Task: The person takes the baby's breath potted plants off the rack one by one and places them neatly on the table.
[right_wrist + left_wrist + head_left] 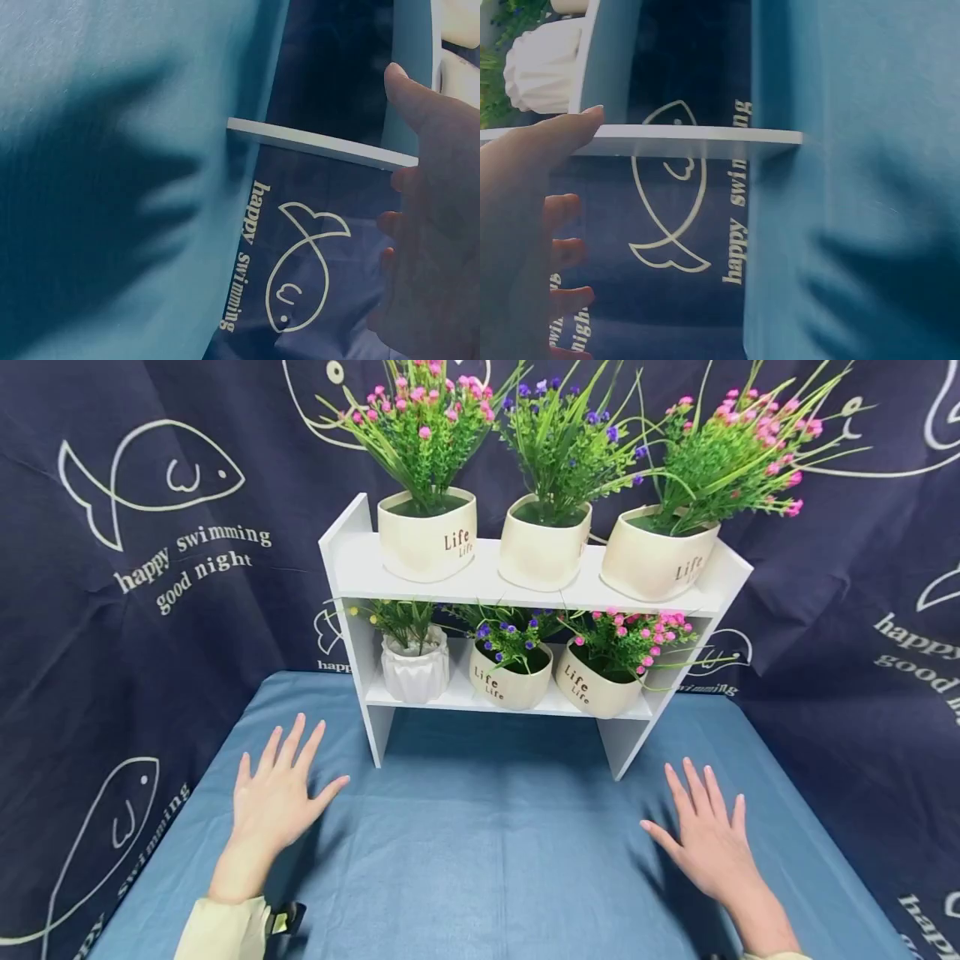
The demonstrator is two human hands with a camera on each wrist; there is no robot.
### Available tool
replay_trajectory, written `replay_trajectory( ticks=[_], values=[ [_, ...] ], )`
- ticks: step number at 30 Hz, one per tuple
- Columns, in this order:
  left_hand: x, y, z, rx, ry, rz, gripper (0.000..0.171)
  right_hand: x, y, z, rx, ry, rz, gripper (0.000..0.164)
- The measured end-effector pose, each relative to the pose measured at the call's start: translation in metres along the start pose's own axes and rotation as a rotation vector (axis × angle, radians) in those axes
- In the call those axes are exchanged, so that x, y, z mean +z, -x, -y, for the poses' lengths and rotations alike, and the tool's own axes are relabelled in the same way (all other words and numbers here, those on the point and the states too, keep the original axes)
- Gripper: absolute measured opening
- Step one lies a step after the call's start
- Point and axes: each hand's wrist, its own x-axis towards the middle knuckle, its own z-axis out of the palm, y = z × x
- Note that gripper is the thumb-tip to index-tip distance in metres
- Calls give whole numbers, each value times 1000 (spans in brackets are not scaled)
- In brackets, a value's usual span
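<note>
A white two-tier shelf (487,568) stands on the blue tablecloth (487,835) before a navy curtain (202,652) printed with white fish outlines. In front of the shelf's left end, the left hand (277,802) is held palm down, fingers and thumb spread wide; the right hand (712,852) is likewise spread in front of its right end. Both are apart from the shelf and cast shadows on the cloth.

On the shelf's upper board sit three cream "Life" planters: the left planter (427,547) with pink flowers, the middle planter (540,556) with violet-blue ones, the right planter (648,564) with pink. On its lower board, left to right, are a white fluted pot (416,672), a cream pot of violet-blue flowers (510,681) and a cream pot of pink flowers (600,685). The fluted pot's plant seems to bear yellow blooms, though the shelf's upper board partly hides it. A pale sleeve (221,931) covers the left forearm.
</note>
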Motion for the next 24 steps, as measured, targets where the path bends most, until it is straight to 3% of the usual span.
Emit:
replay_trajectory(
  ticks=[7, 13, 19, 24],
  values=[
    [-14, -17, -13, 46, 66, -129, 81, -7, -5, 10, -48, -19, -53, 85],
    [-27, -36, -28, 92, 227, -266, 77, -14, -8, 18, -87, -40, -117, 82],
    [-38, -50, -43, 79, 390, -394, 74, -24, -15, 19, -89, -84, -208, 80],
    [-44, -54, -50, 70, 446, -461, 72, -45, -33, 22, -77, -146, -295, 78]
  ],
)
